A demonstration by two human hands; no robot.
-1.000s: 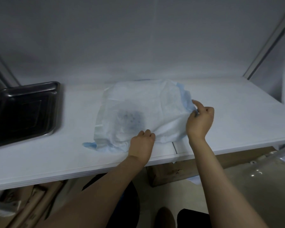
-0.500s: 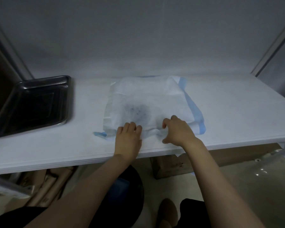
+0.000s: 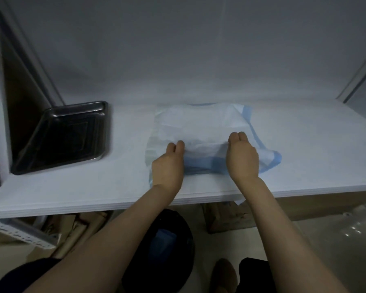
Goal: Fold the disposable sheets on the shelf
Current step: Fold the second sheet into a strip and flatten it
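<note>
Item 1, disposable sheet: white with a blue border, lying crumpled on the white shelf, roughly mid-shelf and toward its front edge. I see its near edge raised off the shelf and turned back, with the blue underside showing between the two hands. The blue border runs down its right side to a corner at the right.

Item 2, left hand: at the sheet's near left part, back of the hand toward me. Grip: fingers curled onto the lifted white layer, holding it; I cannot see the fingertips themselves.

Item 3, right hand: at the sheet's near right part, level with the left hand and apart from it. Grip: fingers likewise curled over the raised edge and holding it, tips hidden behind the knuckles.

Item 4, metal tray: dark, shiny, rectangular, on the shelf's left end, well apart from the sheet.

Item 5, below the shelf: cardboard box, a dark round bin with something blue inside.
</note>
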